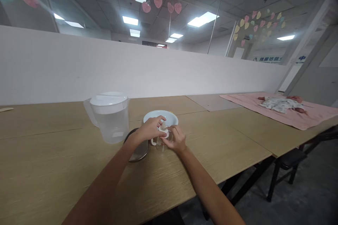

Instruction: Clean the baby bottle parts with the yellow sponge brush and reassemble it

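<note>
Both my hands meet at a clear baby bottle (160, 143) that stands upright near the middle of the table. It has a clear teat on top, a white collar ring (165, 132) and a white side handle (153, 142). My left hand (151, 128) curls over from the left, its fingers closed round the teat and collar. From the right, my right hand (177, 138) grips the collar and upper side with bent fingers. Partly hidden under my left forearm lies a metal tray (141, 153). A pale bowl (151, 114) sits just behind the bottle.
A translucent lidded pitcher (113, 123) of clear liquid stands left of my hands. To the far right, a baby doll (282, 104) in patterned clothes lies on a pink cloth (243, 103). A low white wall (132, 66) runs behind the table (211, 147). A dark stool (290, 158) stands below right.
</note>
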{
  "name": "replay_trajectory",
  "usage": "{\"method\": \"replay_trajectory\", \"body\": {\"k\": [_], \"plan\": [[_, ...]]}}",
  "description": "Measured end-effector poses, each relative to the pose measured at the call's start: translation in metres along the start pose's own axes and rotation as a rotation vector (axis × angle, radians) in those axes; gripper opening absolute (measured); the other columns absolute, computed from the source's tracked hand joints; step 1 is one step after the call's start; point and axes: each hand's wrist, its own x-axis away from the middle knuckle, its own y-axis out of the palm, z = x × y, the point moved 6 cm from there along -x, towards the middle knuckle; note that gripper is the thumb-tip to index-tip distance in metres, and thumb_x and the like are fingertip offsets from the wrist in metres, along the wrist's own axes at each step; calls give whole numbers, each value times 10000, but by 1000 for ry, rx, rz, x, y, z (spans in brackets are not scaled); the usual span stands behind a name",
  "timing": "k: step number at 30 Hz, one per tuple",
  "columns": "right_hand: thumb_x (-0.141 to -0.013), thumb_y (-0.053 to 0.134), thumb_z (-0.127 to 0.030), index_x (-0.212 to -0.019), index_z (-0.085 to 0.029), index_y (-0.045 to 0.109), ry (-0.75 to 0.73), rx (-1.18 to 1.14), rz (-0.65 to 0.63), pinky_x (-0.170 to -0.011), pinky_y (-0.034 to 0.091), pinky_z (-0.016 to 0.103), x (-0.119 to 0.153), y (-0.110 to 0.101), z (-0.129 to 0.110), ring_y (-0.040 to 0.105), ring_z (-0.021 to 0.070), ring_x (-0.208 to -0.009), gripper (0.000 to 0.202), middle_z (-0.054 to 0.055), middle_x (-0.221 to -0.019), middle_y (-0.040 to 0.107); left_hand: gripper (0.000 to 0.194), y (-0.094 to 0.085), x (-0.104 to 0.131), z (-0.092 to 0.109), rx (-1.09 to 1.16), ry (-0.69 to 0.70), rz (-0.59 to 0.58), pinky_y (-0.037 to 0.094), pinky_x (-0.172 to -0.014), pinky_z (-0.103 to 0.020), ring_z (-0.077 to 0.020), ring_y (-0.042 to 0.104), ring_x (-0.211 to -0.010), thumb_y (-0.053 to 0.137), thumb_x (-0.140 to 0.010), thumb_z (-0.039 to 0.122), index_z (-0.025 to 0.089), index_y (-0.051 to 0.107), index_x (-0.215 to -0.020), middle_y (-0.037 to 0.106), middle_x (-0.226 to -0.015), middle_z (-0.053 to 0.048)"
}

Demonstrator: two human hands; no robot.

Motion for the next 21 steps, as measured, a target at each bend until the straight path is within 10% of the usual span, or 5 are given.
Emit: {"method": "replay_trajectory", "body": {"k": [14, 21], "plan": [[-873, 459, -205, -735, -179, 506, 206, 9, 101, -507, 365, 237, 6, -3, 18, 463, 112, -513, 148, 7, -592, 515, 681, -21, 4, -12, 243, -12, -104, 457, -858, -307, -208, 562, -1035, 634, -660, 467, 154, 458, -1239, 579, -1142, -116], [-902, 418, -198, -553, -203, 380, 168, 74, 99, -470, 225, 252, 5, -3, 17, 321, 89, -431, 351, -48, -471, 352, 284, -40, 9, -54, -322, -198, 59, 456, -758, -293, -232, 621, -909, 535, -753, 334, 203, 628, -986, 685, -956, -80]]}}
